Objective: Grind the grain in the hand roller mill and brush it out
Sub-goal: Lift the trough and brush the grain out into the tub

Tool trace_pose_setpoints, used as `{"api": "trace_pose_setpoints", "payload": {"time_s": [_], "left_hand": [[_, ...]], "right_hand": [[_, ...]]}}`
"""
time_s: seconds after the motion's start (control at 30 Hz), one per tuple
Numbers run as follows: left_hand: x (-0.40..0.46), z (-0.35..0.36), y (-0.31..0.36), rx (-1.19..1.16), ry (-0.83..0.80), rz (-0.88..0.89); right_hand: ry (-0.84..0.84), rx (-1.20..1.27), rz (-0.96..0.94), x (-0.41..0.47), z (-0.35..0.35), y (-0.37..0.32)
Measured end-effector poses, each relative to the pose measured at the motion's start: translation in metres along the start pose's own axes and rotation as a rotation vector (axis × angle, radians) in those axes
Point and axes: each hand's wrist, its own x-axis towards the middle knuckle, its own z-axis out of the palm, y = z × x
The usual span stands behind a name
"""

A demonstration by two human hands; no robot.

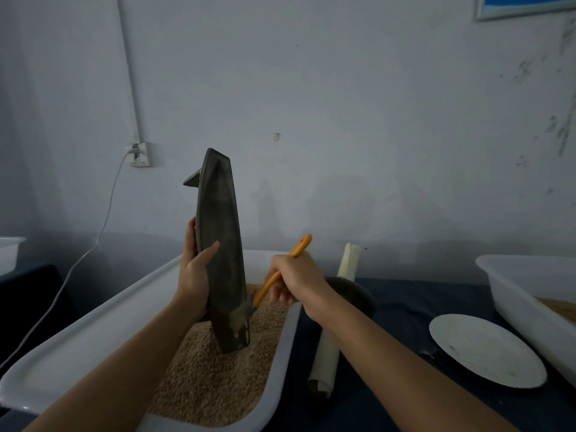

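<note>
We hold the dark boat-shaped mill trough upright in the left hand, fingers wrapped round its middle, its lower tip over the grain in the white tub. The right hand pinches the orange brush at the trough's pale residue. The trough looks heavy and rigid, so we judge a mid-body grip steadies it best.
</note>
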Motion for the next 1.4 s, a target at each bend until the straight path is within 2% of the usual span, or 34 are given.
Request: {"api": "trace_pose_setpoints", "payload": {"time_s": [0.1,0.17,0.3,0.4,0.5,0.57,0.67,0.77,0.87,0.93,1.03,1.1,1.2,1.33,1.4], "left_hand": [[-0.001,0.002,0.000,-0.011,-0.005,-0.006],[-0.001,0.001,0.000,-0.004,-0.010,0.000],[0.000,-0.001,0.000,0.047,-0.020,0.014],[0.000,-0.001,0.000,0.068,-0.011,0.019],[0.001,-0.002,0.000,0.061,-0.022,0.028],[0.002,-0.003,0.000,0.060,-0.029,0.026],[0.002,-0.005,-0.002,0.056,-0.029,0.021],[0.003,-0.004,-0.003,0.051,-0.026,0.024],[0.003,-0.003,-0.003,0.022,-0.024,0.015],[0.003,-0.003,-0.003,0.025,-0.019,0.015],[0.004,-0.005,-0.002,0.034,-0.010,0.030],[0.004,-0.006,-0.001,0.019,0.002,0.024],[0.005,-0.007,0.001,-0.024,0.038,0.001],[0.005,-0.007,0.001,-0.054,0.073,-0.007],[0.005,-0.008,0.001,-0.069,0.095,-0.015]], "right_hand": [[-0.064,0.159,-0.099,0.000,0.002,-0.004],[-0.116,0.148,-0.123,0.000,0.006,-0.002],[-0.015,-0.093,-0.082,0.001,0.005,0.008],[0.077,-0.003,-0.150,0.002,0.003,0.008],[-0.041,0.169,-0.203,0.001,0.007,0.006],[-0.061,0.115,-0.179,0.001,0.008,0.011],[0.094,0.039,-0.110,0.000,0.007,0.026],[0.213,0.193,-0.188,0.002,0.004,0.029],[0.188,0.334,-0.234,0.002,0.006,0.027],[0.190,0.279,-0.144,0.005,0.008,0.033],[0.287,0.181,-0.004,0.006,0.006,0.041],[0.333,0.306,-0.044,0.004,0.000,0.041],[0.288,0.456,-0.102,-0.002,-0.004,0.038],[0.267,0.195,0.007,-0.002,-0.008,0.042],[0.312,0.139,-0.043,-0.004,-0.011,0.042]]}}
